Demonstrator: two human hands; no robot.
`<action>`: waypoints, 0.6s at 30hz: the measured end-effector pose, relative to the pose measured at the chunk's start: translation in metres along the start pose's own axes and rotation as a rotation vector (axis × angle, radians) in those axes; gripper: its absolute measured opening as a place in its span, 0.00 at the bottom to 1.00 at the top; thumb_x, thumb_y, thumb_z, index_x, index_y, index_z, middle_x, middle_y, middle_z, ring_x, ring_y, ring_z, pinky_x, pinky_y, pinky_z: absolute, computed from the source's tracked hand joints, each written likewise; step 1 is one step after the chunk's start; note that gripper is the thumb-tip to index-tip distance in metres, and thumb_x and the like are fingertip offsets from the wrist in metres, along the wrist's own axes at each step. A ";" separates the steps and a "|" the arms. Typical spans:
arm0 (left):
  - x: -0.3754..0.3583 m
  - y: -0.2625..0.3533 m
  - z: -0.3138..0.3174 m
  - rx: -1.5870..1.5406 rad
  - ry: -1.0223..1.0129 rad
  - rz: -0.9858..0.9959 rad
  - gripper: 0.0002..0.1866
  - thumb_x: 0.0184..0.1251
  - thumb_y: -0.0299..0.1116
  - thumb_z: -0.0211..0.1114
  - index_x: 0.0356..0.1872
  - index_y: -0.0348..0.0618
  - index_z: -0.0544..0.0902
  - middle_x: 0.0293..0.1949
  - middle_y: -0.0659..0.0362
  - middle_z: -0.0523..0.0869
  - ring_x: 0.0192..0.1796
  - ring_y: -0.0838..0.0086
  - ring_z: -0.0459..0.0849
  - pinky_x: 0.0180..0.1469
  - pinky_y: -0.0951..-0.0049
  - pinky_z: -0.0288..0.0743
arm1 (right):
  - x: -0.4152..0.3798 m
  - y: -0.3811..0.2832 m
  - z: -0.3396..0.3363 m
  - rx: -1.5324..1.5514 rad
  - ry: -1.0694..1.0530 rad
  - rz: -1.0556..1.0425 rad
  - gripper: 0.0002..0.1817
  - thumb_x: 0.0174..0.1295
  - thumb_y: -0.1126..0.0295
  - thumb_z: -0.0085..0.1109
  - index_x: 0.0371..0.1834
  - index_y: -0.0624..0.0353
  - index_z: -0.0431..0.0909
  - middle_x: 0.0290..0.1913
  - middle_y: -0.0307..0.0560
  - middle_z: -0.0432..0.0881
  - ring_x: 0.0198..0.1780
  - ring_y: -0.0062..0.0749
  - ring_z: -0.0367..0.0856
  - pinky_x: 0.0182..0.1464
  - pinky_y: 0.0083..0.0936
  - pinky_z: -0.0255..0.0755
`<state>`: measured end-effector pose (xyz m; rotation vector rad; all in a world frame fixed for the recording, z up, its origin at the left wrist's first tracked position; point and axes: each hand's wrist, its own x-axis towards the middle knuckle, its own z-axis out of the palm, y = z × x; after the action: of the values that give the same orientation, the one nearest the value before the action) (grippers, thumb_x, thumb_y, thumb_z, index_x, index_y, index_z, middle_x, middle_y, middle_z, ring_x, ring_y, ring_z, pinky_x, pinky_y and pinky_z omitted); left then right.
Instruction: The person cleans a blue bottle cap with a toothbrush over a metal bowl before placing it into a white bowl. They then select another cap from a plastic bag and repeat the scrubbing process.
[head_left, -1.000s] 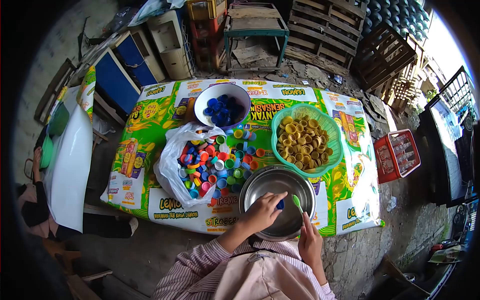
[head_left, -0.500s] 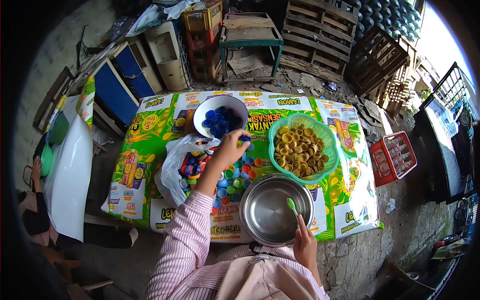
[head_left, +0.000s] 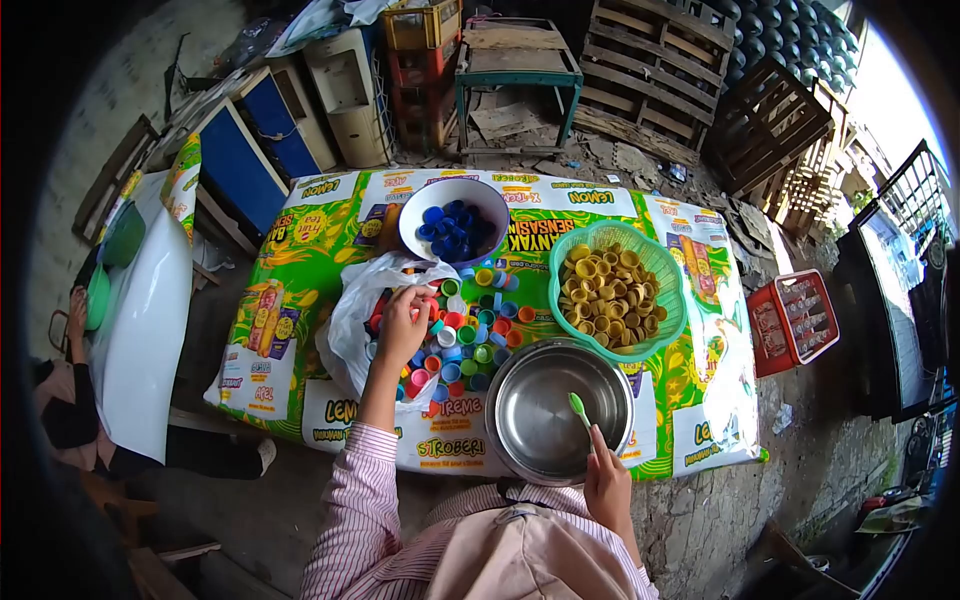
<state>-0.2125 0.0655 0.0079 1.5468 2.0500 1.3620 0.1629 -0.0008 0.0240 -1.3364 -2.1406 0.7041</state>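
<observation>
My left hand (head_left: 404,318) is over the white plastic bag (head_left: 340,335) of mixed bottle caps, its fingers curled down among them. What they hold, if anything, is hidden. Loose coloured bottle caps (head_left: 466,335) spill from the bag onto the table. In my right hand (head_left: 608,482) is a toothbrush (head_left: 580,408), green at the head, its bristle end over the steel bowl (head_left: 535,440), where I see no caps. A white bowl (head_left: 415,208) of blue caps stands behind the bag. To the right, a mint-green basket (head_left: 672,300) holds many yellow-gold caps.
A printed green and white cover (head_left: 265,340) lies over the table. At the right edge stands a red crate (head_left: 770,330). On the left, another person's hand (head_left: 77,312) touches a green basin (head_left: 97,298). Pallets (head_left: 650,80) and a small table (head_left: 515,60) are behind.
My left hand has moved left and down from beside the white bowl to the bag of caps. My right hand still holds the toothbrush over the steel bowl. The view has shifted slightly.
</observation>
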 end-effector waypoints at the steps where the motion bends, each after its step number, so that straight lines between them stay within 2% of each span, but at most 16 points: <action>1: -0.005 -0.004 -0.001 0.099 -0.018 0.074 0.05 0.54 0.21 0.58 0.33 0.39 0.78 0.34 0.55 0.79 0.37 0.60 0.78 0.40 0.67 0.74 | 0.000 0.001 0.000 -0.005 -0.010 -0.012 0.27 0.61 0.76 0.49 0.66 0.47 0.62 0.25 0.50 0.73 0.22 0.45 0.73 0.24 0.37 0.67; 2: -0.009 -0.007 -0.002 0.230 -0.018 0.132 0.07 0.52 0.19 0.56 0.31 0.41 0.78 0.37 0.55 0.79 0.40 0.59 0.76 0.45 0.67 0.72 | 0.000 -0.001 0.000 -0.001 -0.016 -0.012 0.27 0.61 0.76 0.49 0.66 0.47 0.62 0.25 0.50 0.73 0.22 0.45 0.73 0.24 0.37 0.67; 3: -0.013 -0.008 -0.005 0.234 -0.019 0.126 0.07 0.52 0.19 0.56 0.31 0.41 0.78 0.37 0.55 0.79 0.40 0.59 0.76 0.45 0.67 0.72 | 0.001 -0.002 0.000 -0.004 -0.028 -0.013 0.28 0.61 0.76 0.49 0.66 0.47 0.62 0.24 0.50 0.72 0.22 0.45 0.73 0.24 0.37 0.66; 5: -0.020 -0.008 -0.012 0.460 -0.168 0.303 0.09 0.50 0.19 0.56 0.31 0.43 0.79 0.36 0.56 0.77 0.42 0.60 0.74 0.49 0.65 0.69 | -0.001 -0.003 0.001 -0.005 -0.041 -0.015 0.28 0.61 0.77 0.49 0.66 0.47 0.62 0.24 0.50 0.72 0.21 0.45 0.73 0.24 0.37 0.66; 6: -0.026 -0.004 -0.019 0.543 -0.322 0.248 0.10 0.44 0.21 0.59 0.31 0.44 0.80 0.38 0.57 0.76 0.46 0.63 0.71 0.52 0.65 0.64 | -0.002 -0.003 0.001 0.007 -0.033 -0.016 0.27 0.61 0.77 0.49 0.66 0.47 0.62 0.24 0.50 0.72 0.21 0.45 0.73 0.24 0.37 0.66; 7: -0.031 0.001 -0.023 0.545 -0.325 0.247 0.10 0.44 0.21 0.59 0.31 0.44 0.80 0.38 0.57 0.76 0.46 0.63 0.71 0.52 0.65 0.64 | -0.003 -0.003 0.002 0.018 -0.026 -0.017 0.27 0.61 0.76 0.49 0.65 0.47 0.63 0.24 0.50 0.72 0.21 0.44 0.73 0.24 0.37 0.66; 9: -0.038 0.006 -0.029 0.701 -0.517 0.190 0.14 0.40 0.24 0.64 0.33 0.46 0.83 0.42 0.57 0.75 0.50 0.63 0.69 0.55 0.64 0.62 | -0.005 -0.003 0.001 0.015 -0.027 -0.013 0.27 0.61 0.76 0.49 0.65 0.47 0.63 0.24 0.50 0.72 0.21 0.44 0.73 0.24 0.37 0.66; 10: -0.043 0.003 -0.027 0.729 -0.514 0.182 0.18 0.38 0.28 0.67 0.37 0.47 0.84 0.44 0.56 0.73 0.52 0.62 0.67 0.56 0.63 0.59 | -0.006 -0.003 0.001 0.009 -0.027 -0.009 0.27 0.61 0.76 0.49 0.65 0.48 0.63 0.24 0.50 0.72 0.21 0.44 0.73 0.24 0.36 0.66; 13: -0.050 -0.012 -0.018 0.899 -0.463 0.199 0.18 0.38 0.29 0.69 0.38 0.47 0.84 0.44 0.55 0.73 0.54 0.62 0.66 0.55 0.63 0.60 | -0.006 -0.004 0.000 0.012 -0.027 -0.015 0.27 0.61 0.76 0.49 0.65 0.48 0.63 0.24 0.50 0.72 0.21 0.44 0.73 0.24 0.36 0.66; 17: -0.048 -0.010 -0.015 0.948 -0.489 0.147 0.18 0.38 0.28 0.71 0.37 0.46 0.82 0.45 0.55 0.73 0.54 0.62 0.67 0.54 0.63 0.60 | -0.007 -0.004 -0.003 0.000 -0.040 -0.016 0.26 0.61 0.76 0.49 0.65 0.48 0.63 0.25 0.50 0.73 0.22 0.44 0.74 0.25 0.36 0.67; 18: -0.048 -0.008 -0.017 0.880 -0.455 0.100 0.18 0.38 0.28 0.71 0.37 0.46 0.81 0.45 0.55 0.72 0.54 0.62 0.67 0.54 0.63 0.60 | -0.007 -0.003 -0.005 0.010 -0.028 -0.025 0.26 0.61 0.76 0.49 0.65 0.48 0.63 0.26 0.51 0.74 0.23 0.45 0.75 0.25 0.36 0.68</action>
<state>-0.2090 0.0161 -0.0049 2.0253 2.3746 0.0108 0.1670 -0.0079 0.0286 -1.3002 -2.1689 0.7266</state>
